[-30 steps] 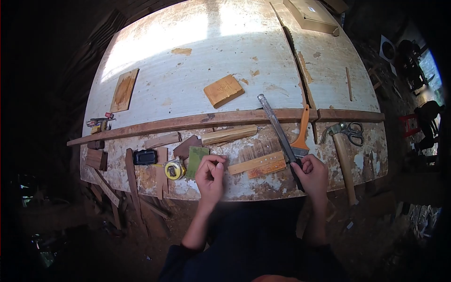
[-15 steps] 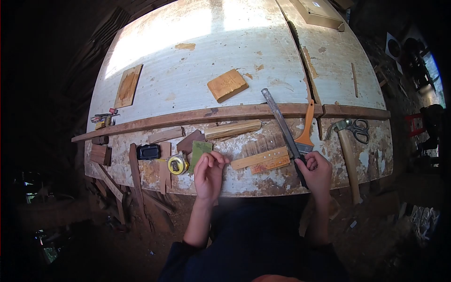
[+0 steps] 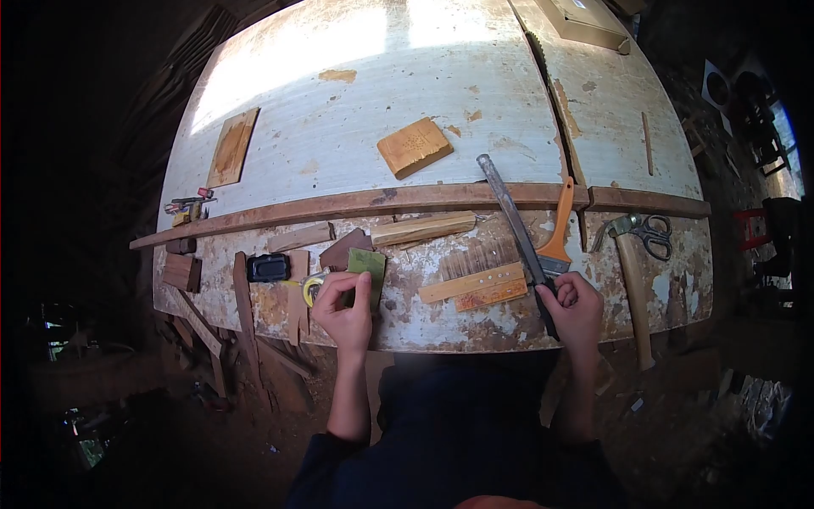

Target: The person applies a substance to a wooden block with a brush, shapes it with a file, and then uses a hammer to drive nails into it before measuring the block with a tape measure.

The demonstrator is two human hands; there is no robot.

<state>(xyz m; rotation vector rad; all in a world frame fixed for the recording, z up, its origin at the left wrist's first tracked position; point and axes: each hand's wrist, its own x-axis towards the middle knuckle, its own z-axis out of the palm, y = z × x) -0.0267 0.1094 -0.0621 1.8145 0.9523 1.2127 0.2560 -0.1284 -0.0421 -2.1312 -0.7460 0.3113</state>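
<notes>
My left hand [image 3: 343,318] is over the yellow-rimmed tape measure [image 3: 312,288], hiding much of it. Its fingers curve loosely, with a gap between them and the raised thumb; no firm grip shows. Just beyond that thumb lies a green sandpaper-like square [image 3: 370,265]. My right hand [image 3: 578,307] has curled fingers, with the thumb against a long dark metal bar [image 3: 515,222] that slants across the wooden rail. Beside the bar are an orange-handled paintbrush [image 3: 561,222] and a wooden-backed bristle brush [image 3: 471,284].
A long wooden rail [image 3: 339,207] crosses the worn table [image 3: 297,144]. A hammer [image 3: 632,293] and scissors [image 3: 657,237] lie at the right. A wooden block [image 3: 415,148] sits beyond the rail. At the left are a black case [image 3: 268,268] and several wood offcuts.
My left hand has moved left, from beside the green square to over the tape measure. My right hand stays at the metal bar. The view has shifted slightly.
</notes>
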